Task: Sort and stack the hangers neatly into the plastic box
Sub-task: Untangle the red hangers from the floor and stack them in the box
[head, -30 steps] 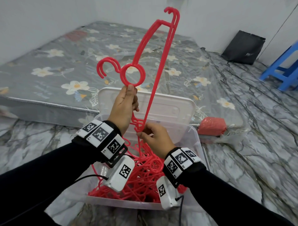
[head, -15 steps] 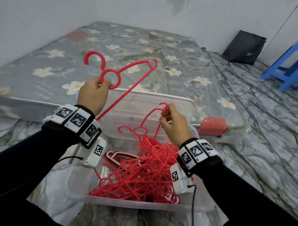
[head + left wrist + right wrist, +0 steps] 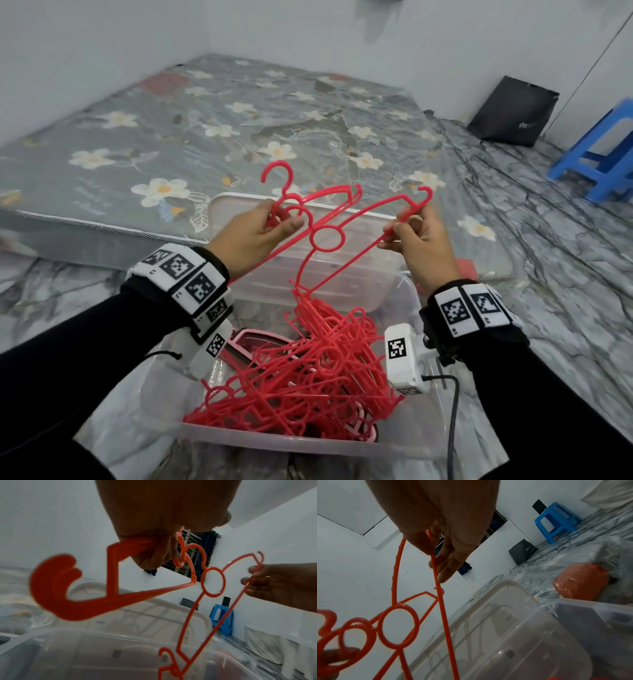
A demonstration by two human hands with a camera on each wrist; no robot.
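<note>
A tangled heap of red hangers (image 3: 301, 373) fills the clear plastic box (image 3: 308, 445) on the floor. My left hand (image 3: 260, 229) grips a few stacked red hangers (image 3: 322, 202) by their necks above the box; the same stack (image 3: 109, 588) shows in the left wrist view. My right hand (image 3: 416, 236) pinches the arm of another red hanger (image 3: 327, 236) near its end. That hanger's ring (image 3: 212, 583) hangs between the hands, and its lower end reaches into the heap. In the right wrist view my fingers (image 3: 447, 561) hold its thin bar (image 3: 443, 608).
The box lid (image 3: 308, 246) stands propped behind the box against a flowered mattress (image 3: 205, 137). A pink item (image 3: 253, 342) lies in the box at the left. A red wrapped bundle (image 3: 580, 581), a black bag (image 3: 513, 109) and a blue stool (image 3: 603, 157) lie to the right.
My right hand has lifted one hanger out of the heap and up toward the left hand. The left hand has brought its hangers down and rightward, so both hands are now close together.
</note>
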